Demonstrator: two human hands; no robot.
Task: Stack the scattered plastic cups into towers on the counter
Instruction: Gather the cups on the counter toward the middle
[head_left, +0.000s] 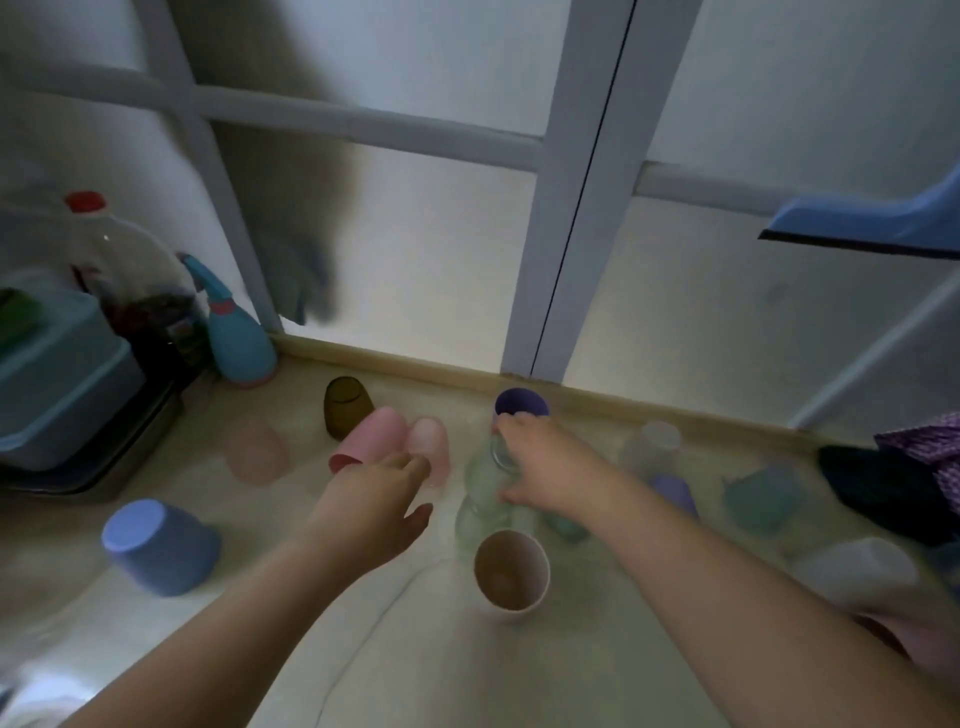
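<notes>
Several plastic cups lie scattered on the beige counter (405, 649). My right hand (545, 462) grips the top of a clear greenish cup (483, 483) that sits on another clear cup (475, 525). A purple cup (521, 402) stands just behind that hand. My left hand (374, 499) reaches with fingers apart toward a dark pink cup (371, 436) and a light pink cup (431, 447), both on their sides. An upright cream cup (511, 574) stands in front. A blue upturned cup (161, 545) is at the left and a brown cup (345, 413) farther back.
A blue tub (62, 379), a red-capped bottle (119, 260) and a blue spray bottle (236, 332) crowd the left rear. More cups, teal (763, 499), purple (675, 493) and white (857, 571), sit at the right beside dark cloth (883, 488). A frosted window stands behind.
</notes>
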